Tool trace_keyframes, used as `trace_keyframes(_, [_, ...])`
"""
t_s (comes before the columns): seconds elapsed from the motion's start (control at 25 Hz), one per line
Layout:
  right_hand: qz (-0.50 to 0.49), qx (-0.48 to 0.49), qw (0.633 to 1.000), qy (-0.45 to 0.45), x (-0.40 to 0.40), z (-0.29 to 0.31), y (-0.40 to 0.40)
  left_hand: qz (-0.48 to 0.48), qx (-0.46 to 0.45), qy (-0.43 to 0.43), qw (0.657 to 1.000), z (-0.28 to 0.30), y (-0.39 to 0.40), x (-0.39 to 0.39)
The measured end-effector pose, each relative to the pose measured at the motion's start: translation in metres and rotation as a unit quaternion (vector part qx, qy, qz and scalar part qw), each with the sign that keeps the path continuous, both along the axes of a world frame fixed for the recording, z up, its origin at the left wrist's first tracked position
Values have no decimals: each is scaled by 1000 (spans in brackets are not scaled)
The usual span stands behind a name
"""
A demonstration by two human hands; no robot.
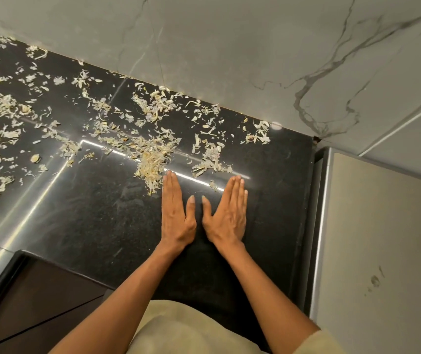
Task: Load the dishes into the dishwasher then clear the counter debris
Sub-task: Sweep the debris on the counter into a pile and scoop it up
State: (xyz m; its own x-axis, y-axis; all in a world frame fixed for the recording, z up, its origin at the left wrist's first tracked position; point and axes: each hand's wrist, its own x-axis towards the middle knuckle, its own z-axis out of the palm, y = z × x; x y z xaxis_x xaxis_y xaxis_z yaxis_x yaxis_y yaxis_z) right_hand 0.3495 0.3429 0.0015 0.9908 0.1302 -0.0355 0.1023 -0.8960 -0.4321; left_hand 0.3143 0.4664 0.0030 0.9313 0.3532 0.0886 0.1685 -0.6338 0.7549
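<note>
Both hands, left hand (176, 217) and right hand (228, 214), lie flat, fingers straight, holding nothing, on the black counter (89, 226) just before scattered garlic peels (153, 159).

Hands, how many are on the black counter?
2. The left hand lies flat beside the peel pile; the right hand lies flat next to it, thumbs nearly touching.

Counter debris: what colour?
Pale cream to off-white, papery peels scattered on the glossy black countertop; head view shows it best.
</note>
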Motion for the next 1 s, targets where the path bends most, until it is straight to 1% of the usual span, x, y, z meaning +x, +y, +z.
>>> trace_keyframes(0.08, [7, 8, 1000, 9, 12, 0, 24, 5, -14, -6, 1000, 0, 7, -3])
trace_keyframes(0.2, [98, 1, 995, -2, 17, -4, 44, 14, -10, -12, 1000, -2, 20, -14])
trace_keyframes(0.24, [129, 18, 991, -5, 18, -3, 44, 17, -8, -12, 1000, -1, 23, -17])
trace_keyframes(0.32, [157, 94, 983, -7, 25, 3, 35, 30, -4, -9, 1000, 1, 31, -18])
trace_keyframes(0.4, [133, 162, 978, -17, 44, 11, 21, 59, 2, 1, 998, 3, 42, -17])
trace_keyframes(0.44, [109, 170, 979, -27, 58, 14, 13, 75, 5, 9, 997, 3, 50, -17])
trace_keyframes(0.56, [19, 122, 991, -42, 110, 13, -22, 95, 3, 34, 995, 0, 65, -14])
trace_keyframes(0.68, [-45, 93, 995, -3, 158, 10, -57, 90, 24, 62, 994, -1, 64, -10])
trace_keyframes(0.76, [-50, 84, 995, 15, 177, 10, -66, 86, 53, 80, 992, -3, 63, -10])
trace_keyframes(0.92, [-46, 86, 995, 21, 201, 9, -58, 74, 92, 105, 987, -5, 61, -10])
trace_keyframes(1.0, [-25, 54, 998, 21, 207, 7, -50, 73, 99, 110, 986, -4, 58, -9])
